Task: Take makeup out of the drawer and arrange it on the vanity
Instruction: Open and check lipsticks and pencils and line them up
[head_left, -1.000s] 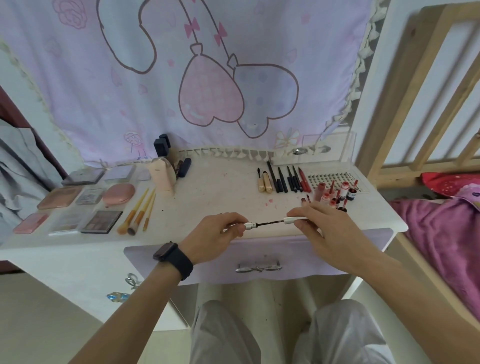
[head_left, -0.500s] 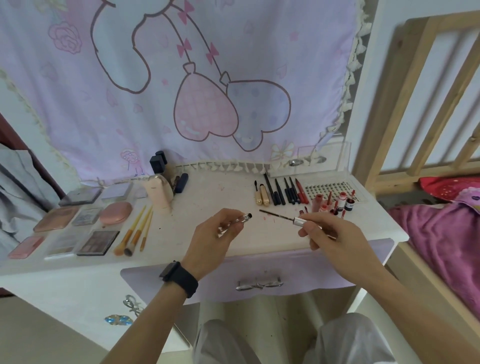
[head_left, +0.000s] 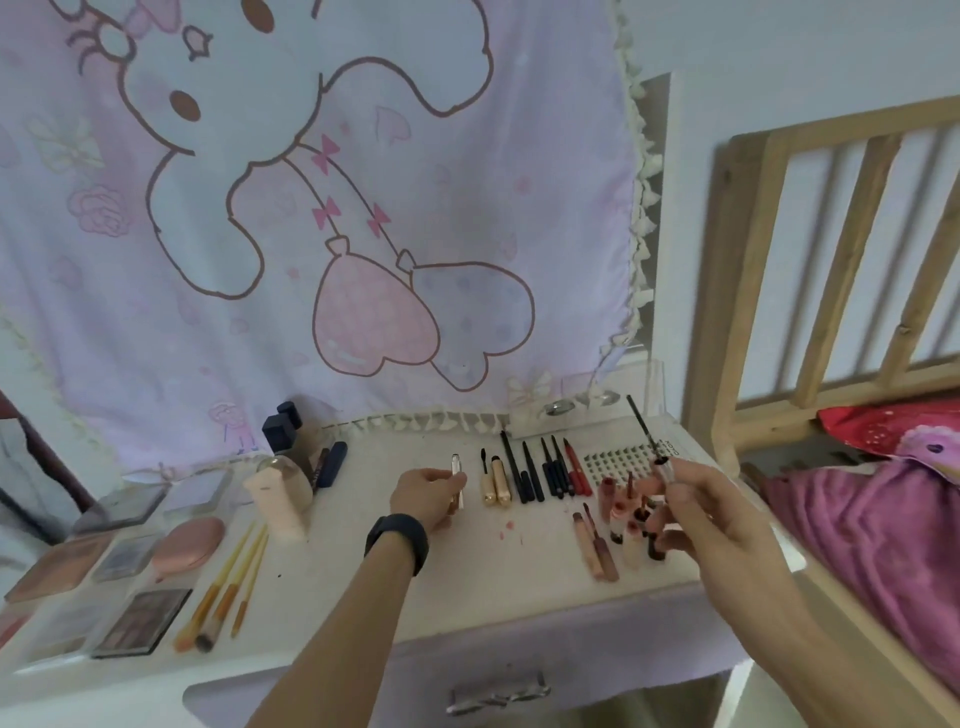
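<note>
both hands have drawn apart and reached farther over the vanity since half a second ago, when they held the two pieces close together near the front edge. behind everything hangs the lilac cartoon cloth (head_left: 311, 208), with a wooden bed rail (head_left: 831, 260) and pink blanket (head_left: 883, 545) off to the right. the vanity (head_left: 363, 582) carries palettes (head_left: 143, 621) and brushes (head_left: 228, 587) at left, a row of dark pencils (head_left: 540, 467) at the back and lip tubes (head_left: 618, 519) at right; bare top lies in the middle, between the brushes and the left forearm. its right edge sits close to the bed. the drawer front (head_left: 597, 660) shows below the front edge. the right hand (head_left: 696, 514) pinches the wand (head_left: 641, 426) by its clear cap, long axis near upright (tip leaning a little left and away) above the lip tubes. the left hand (head_left: 428, 491) grips the slim tube (head_left: 457, 480), its axis running away from the person, silver end farthest, just left of the gold tubes (head_left: 496, 480).
</note>
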